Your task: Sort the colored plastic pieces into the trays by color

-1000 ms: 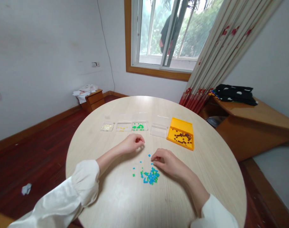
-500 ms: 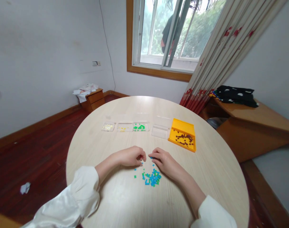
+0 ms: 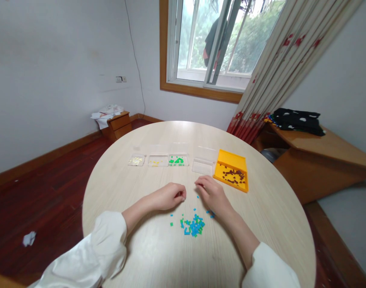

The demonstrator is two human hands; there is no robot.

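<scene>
My left hand (image 3: 171,196) is closed above the table, its thumb and index finger curled together. Whatever may lie between those fingers is hidden. To the right, my right hand (image 3: 212,194) has its fingers pressed together, tips pointing left, just in front of a clear box (image 3: 202,166) with nothing visible in it. Anything it holds is too small to make out. Nearer to me lies a pile of small blue and green pieces (image 3: 195,226). A few loose blue pieces (image 3: 210,214) lie close under my right wrist.
Along the back of the round table (image 3: 147,248) stand open clear boxes with green pieces (image 3: 176,161), yellow pieces (image 3: 155,163) and pale pieces (image 3: 137,161). At the right, a yellow box (image 3: 231,176) holds dark brown pieces. A person (image 3: 212,42) shows outside the window.
My right hand has moved away from me and slightly right, towards the clear box; the blue piece at its fingertips no longer shows. My left hand has curled tighter, shifting only a little.
</scene>
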